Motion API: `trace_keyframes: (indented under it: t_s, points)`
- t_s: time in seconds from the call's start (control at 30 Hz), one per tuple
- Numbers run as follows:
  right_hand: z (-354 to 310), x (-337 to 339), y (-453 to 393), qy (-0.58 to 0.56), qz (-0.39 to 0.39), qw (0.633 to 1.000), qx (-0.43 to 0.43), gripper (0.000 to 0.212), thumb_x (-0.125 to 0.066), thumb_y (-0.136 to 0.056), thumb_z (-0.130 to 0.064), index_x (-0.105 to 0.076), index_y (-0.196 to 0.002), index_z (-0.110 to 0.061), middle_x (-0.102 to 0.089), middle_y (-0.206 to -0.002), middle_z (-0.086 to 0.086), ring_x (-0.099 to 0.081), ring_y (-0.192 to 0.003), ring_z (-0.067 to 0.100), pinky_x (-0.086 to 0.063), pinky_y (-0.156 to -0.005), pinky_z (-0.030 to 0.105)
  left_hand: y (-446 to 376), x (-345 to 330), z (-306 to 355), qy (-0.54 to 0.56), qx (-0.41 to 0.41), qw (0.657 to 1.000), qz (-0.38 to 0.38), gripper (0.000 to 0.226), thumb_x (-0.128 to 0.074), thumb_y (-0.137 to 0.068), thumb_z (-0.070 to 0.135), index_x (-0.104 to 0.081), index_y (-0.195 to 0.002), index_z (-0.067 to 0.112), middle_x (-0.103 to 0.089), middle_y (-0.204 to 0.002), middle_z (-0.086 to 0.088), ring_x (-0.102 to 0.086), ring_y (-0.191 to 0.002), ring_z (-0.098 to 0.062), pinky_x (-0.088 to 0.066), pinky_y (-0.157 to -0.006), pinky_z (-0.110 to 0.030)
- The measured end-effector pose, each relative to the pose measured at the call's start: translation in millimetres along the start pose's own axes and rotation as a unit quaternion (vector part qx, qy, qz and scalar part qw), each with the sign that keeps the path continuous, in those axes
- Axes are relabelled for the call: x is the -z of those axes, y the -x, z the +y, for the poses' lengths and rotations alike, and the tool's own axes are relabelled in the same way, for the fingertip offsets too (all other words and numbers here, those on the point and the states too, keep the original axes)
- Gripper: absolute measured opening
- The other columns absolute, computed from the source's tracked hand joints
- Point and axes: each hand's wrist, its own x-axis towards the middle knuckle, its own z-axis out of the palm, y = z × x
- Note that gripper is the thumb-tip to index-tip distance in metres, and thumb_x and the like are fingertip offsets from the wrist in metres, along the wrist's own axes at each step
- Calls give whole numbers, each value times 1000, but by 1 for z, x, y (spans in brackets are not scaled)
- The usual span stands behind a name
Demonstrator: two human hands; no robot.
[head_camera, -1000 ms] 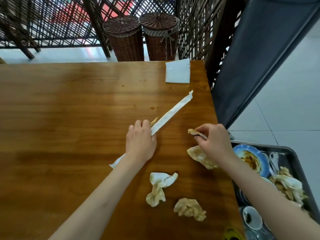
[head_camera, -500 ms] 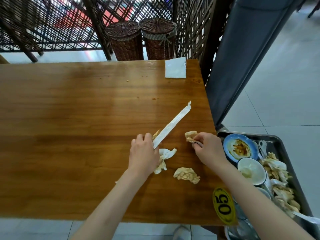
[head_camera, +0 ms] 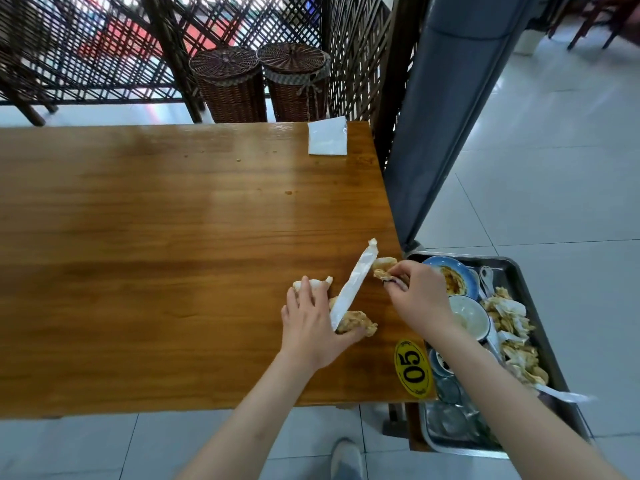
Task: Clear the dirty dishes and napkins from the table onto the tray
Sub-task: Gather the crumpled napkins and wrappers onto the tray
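My left hand (head_camera: 311,318) lies on the wooden table (head_camera: 166,258) near its right front corner, gripping a long white paper wrapper (head_camera: 353,284) and pressing crumpled stained napkins (head_camera: 356,322) together; a whiter napkin (head_camera: 313,283) pokes out past its fingers. Just beside the table's right edge, my right hand (head_camera: 415,294) pinches a stained napkin (head_camera: 382,266). The metal tray (head_camera: 519,271) stands right of the table, below its level. It holds a blue plate (head_camera: 450,275), a white bowl (head_camera: 469,315), used napkins (head_camera: 512,327), small cups and glasses.
A clean white napkin (head_camera: 327,137) lies at the table's far right corner. A yellow oval tag marked 05 (head_camera: 414,367) sits at the near right corner. Two wicker baskets (head_camera: 263,84) and lattice screens stand behind the table. A grey panel (head_camera: 446,112) rises at the right.
My left hand has swept the wrapper and napkins right, bunching them near the table's right edge. My right hand has carried its napkin toward the tray. The view has pulled back.
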Motion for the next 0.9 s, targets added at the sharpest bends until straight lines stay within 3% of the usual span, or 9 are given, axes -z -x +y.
trace_keyframes:
  t_s: [0.07,0.23,0.37,0.53,0.77,0.9]
  points:
    - [1,8,10,-9,3,1000,1,17,-66,-84,-16,-68,-100,-12,-68,-93,0,-51,-82,8,-38,-66,16,3,-8,1,-42,-11,999,13,97,-46,-73,78,-4,-146,30,-4,-157,-10,-4,-141,-39,-19,-111,-51]
    - [16,35,28,-33,9,999,-12,16,-68,-82,-14,-65,-98,-15,-65,-91,-4,-54,-83,7,-42,-73,21,1,-14,0,-100,-44,985,136,57,-51,-90,47,-37,-141,25,-44,-138,-7,-40,-119,-29,-42,-92,-37]
    - [41,54,35,-22,19,999,-40,16,-68,-82,-14,-63,-96,-18,-61,-87,-7,-58,-86,12,-46,-75,24,-8,-10,0,-70,-57,985,146,44,-57,-91,24,-49,-134,19,-55,-125,-5,-46,-104,-22,-46,-84,-30]
    - [73,71,34,-23,55,996,-64,18,-69,-82,-15,-63,-99,-17,-61,-86,-6,-57,-85,13,-40,-69,18,-8,-3,25,-14,-39,983,181,44,-57,-90,9,-51,-133,12,-58,-118,-11,-48,-98,-27,-48,-82,-35]
    - [147,100,36,-48,47,993,-93,38,-71,-80,-13,-56,-115,-16,-60,-93,-6,-54,-80,7,-34,-55,-2,-6,-9,129,37,-91,973,211,51,-66,-79,-3,-52,-128,2,-59,-111,-16,-52,-92,-31,-46,-83,-42]
    - [204,111,33,-52,12,991,-121,36,-71,-80,-14,-58,-114,-15,-65,-99,1,-59,-85,14,-44,-72,20,-2,-40,200,43,-126,969,208,57,-71,-68,-12,-55,-122,-4,-61,-100,-18,-56,-82,-33,-49,-74,-43]
